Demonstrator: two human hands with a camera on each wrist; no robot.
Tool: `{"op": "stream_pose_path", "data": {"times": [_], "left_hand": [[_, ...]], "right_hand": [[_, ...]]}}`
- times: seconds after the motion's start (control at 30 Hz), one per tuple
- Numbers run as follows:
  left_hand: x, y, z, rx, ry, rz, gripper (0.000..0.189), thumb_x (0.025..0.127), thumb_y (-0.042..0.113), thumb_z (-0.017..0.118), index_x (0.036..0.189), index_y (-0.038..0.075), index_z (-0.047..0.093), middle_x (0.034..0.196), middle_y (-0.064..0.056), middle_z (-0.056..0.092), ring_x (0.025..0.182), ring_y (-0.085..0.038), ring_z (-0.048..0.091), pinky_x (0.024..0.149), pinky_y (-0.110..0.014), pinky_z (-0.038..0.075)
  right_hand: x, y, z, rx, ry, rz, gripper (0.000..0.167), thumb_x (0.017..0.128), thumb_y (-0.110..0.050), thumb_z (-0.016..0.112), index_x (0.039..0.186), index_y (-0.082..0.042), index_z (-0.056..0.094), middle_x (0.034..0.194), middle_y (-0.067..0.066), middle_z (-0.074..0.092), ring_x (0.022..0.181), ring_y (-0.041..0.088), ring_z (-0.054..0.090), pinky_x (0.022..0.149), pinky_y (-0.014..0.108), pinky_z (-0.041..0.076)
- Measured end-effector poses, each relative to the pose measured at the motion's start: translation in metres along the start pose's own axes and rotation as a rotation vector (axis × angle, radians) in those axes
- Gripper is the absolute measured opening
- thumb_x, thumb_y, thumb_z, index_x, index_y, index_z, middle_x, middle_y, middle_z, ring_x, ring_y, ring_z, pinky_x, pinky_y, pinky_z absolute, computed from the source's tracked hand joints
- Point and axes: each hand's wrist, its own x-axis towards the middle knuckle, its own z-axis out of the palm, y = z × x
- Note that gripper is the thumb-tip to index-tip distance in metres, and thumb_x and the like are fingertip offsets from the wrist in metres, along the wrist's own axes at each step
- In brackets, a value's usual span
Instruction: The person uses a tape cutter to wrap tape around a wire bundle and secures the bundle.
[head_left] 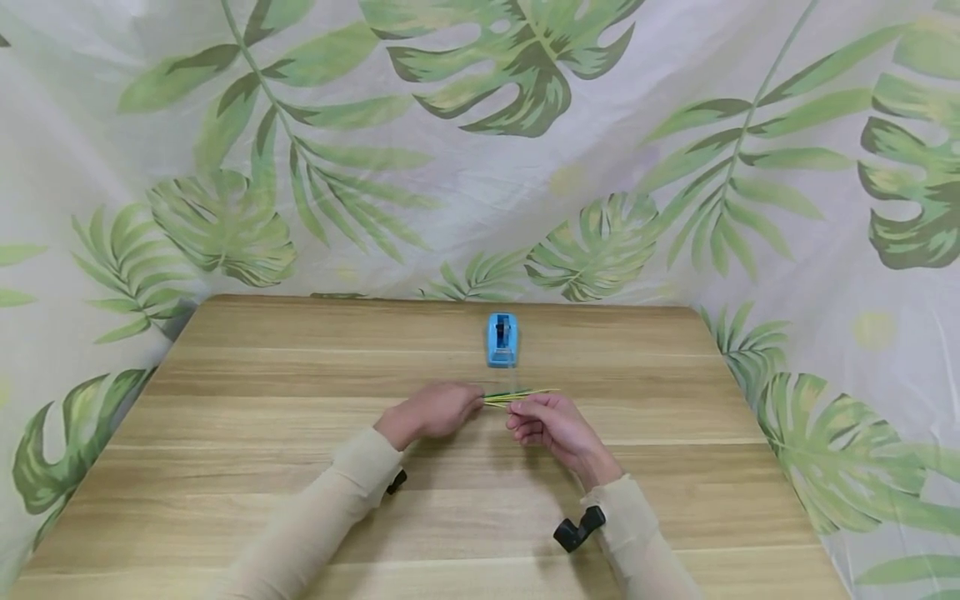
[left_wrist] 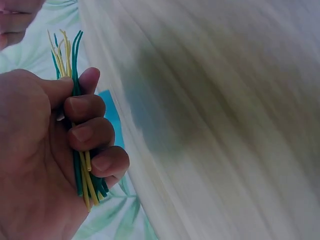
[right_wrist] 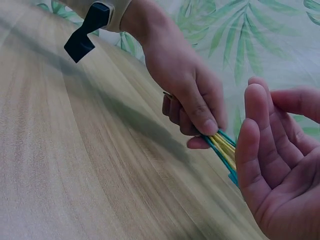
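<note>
Green-and-yellow strands (left_wrist: pixel 86 185), left fingers (left_wrist: pixel 91 133) curled round; can't tell if right fingers (right_wrist: pixel 257 107) pinch anything. Best keep strands snug.

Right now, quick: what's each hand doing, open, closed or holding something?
Left hand: closed, holding a bundle of green and yellow strands.
Right hand: close to the strands; whether it is pinching anything cannot be told.

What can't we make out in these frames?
- Left wrist view: the middle of the strands, hidden by the left hand's fingers; no sure count.
- Right wrist view: what the right hand pinches, if anything; its own fingers hide it.
- Head view: where the clear tape ends; too faint and small.
</note>
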Motion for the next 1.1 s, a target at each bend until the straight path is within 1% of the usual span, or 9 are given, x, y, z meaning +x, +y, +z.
{"op": "stream_pose_path", "data": {"times": [0.07,0.17,0.3,0.47,0.6,0.7,0.83,0.97,1.1], "left_hand": [[0.002,0.005,0.001,-0.005,0.010,0.007,0.028,0.109,0.022,0.043,0.085,0.013,0.055,0.071,0.005,0.045,0.069,-0.014,0.049,0.070,-0.033,0.045],[0.005,0.011,0.002,0.008,0.030,0.014,0.027,0.109,0.020,0.045,0.085,0.012,0.056,0.074,0.004,0.047,0.072,-0.015,0.050,0.071,-0.034,0.045],[0.008,0.016,0.004,0.026,0.048,0.024,0.024,0.108,0.020,0.047,0.087,0.012,0.056,0.076,0.005,0.050,0.072,-0.014,0.052,0.071,-0.034,0.047],[0.008,0.023,0.004,0.031,0.059,0.042,0.025,0.109,0.019,0.046,0.089,0.011,0.058,0.076,0.005,0.052,0.070,-0.014,0.052,0.070,-0.032,0.046],[0.005,0.029,0.001,0.013,0.063,0.041,0.024,0.109,0.019,0.046,0.093,0.010,0.061,0.084,0.003,0.060,0.073,-0.014,0.055,0.071,-0.033,0.048],[0.002,0.033,0.000,-0.010,0.057,0.035,0.023,0.109,0.020,0.044,0.097,0.011,0.062,0.093,0.000,0.066,0.080,-0.014,0.059,0.075,-0.035,0.051],[-0.001,0.036,-0.001,-0.038,0.045,0.025,0.024,0.110,0.022,0.041,0.100,0.013,0.061,0.100,0.000,0.067,0.086,-0.014,0.061,0.079,-0.036,0.051],[-0.002,0.037,-0.002,-0.080,0.032,0.001,0.030,0.110,0.024,0.035,0.097,0.014,0.060,0.088,0.003,0.061,0.080,-0.014,0.056,0.076,-0.035,0.049],[-0.002,0.038,-0.003,-0.166,0.031,-0.028,0.034,0.109,0.020,0.033,0.098,0.011,0.063,0.078,0.004,0.053,0.072,-0.014,0.052,0.072,-0.035,0.047]], "right_hand": [[0.000,0.000,0.000,0.002,0.001,-0.001,0.013,0.098,-0.007,0.062,0.096,-0.001,0.074,0.077,0.004,0.072,0.064,0.009,0.066,0.060,0.024,0.056],[0.000,0.001,0.002,0.000,0.000,-0.002,0.015,0.098,-0.008,0.063,0.091,-0.009,0.076,0.078,0.004,0.072,0.063,0.010,0.066,0.060,0.024,0.055],[0.001,0.004,0.003,-0.003,-0.005,-0.006,0.014,0.098,-0.009,0.063,0.093,-0.006,0.076,0.078,0.004,0.073,0.064,0.010,0.067,0.061,0.024,0.055],[0.000,0.006,0.002,0.002,0.003,-0.005,0.017,0.098,-0.008,0.063,0.103,0.004,0.074,0.078,0.005,0.073,0.064,0.011,0.067,0.060,0.025,0.055],[-0.001,0.007,0.001,-0.003,0.007,-0.008,0.021,0.099,-0.008,0.062,0.108,0.009,0.071,0.079,0.006,0.073,0.064,0.011,0.067,0.059,0.024,0.055],[-0.002,0.009,-0.001,-0.016,0.005,-0.011,0.023,0.099,-0.008,0.062,0.109,0.011,0.070,0.080,0.006,0.073,0.064,0.011,0.067,0.059,0.024,0.055],[-0.002,0.011,-0.002,-0.026,0.005,-0.018,0.027,0.099,-0.008,0.062,0.112,0.016,0.066,0.079,0.006,0.073,0.063,0.011,0.067,0.058,0.025,0.055],[-0.002,0.011,-0.002,-0.030,0.006,-0.027,0.026,0.099,-0.007,0.063,0.109,0.016,0.067,0.079,0.006,0.073,0.062,0.012,0.067,0.057,0.025,0.055],[-0.002,0.011,-0.002,-0.042,0.007,-0.030,0.029,0.098,-0.007,0.064,0.111,0.019,0.064,0.079,0.006,0.074,0.062,0.011,0.067,0.057,0.025,0.055]]}}
